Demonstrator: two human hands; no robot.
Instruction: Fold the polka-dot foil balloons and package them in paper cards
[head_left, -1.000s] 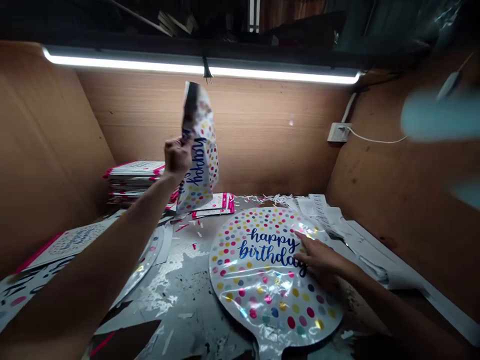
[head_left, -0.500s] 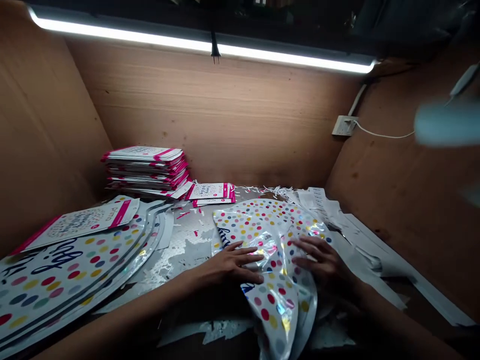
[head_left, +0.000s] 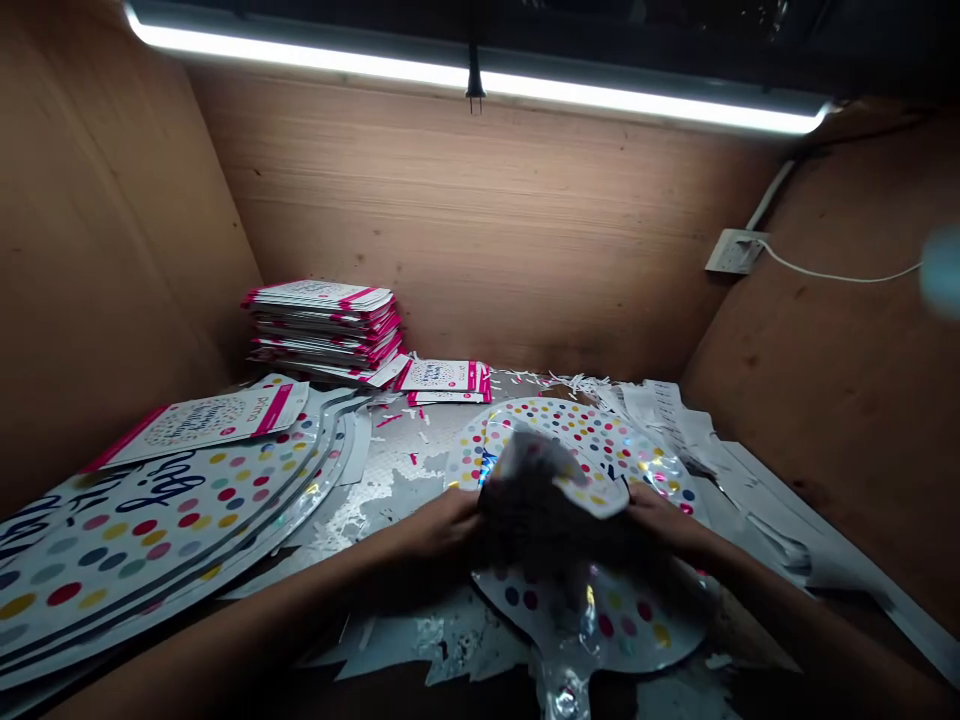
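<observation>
My left hand point(head_left: 451, 522) is closed on the left edge of a flat, uninflated foil balloon point(head_left: 592, 490) with coloured dots. On its other side, my right hand point(head_left: 666, 516) pinches the right edge. Between the hands the foil is raised and curled, its middle dark and blurred. Another flat dotted foil balloon point(head_left: 619, 628) lies beneath on the worktop, its narrow neck pointing towards me. The fingertips of both hands are partly hidden by the foil and shadow.
At left lies a pile of dotted foil balloons point(head_left: 232, 488) with a pink-and-white packet point(head_left: 214, 424) on top. Behind stand a tall packet stack point(head_left: 322, 335) and a few loose packets point(head_left: 439, 376). Paper strips point(head_left: 757, 500) line the right side. A socket point(head_left: 737, 251) is on the wall.
My hands have gone from lying spread on the foil to gripping its edges and lifting it into a curl. The balloon underneath now shows. The view has shifted slightly left.
</observation>
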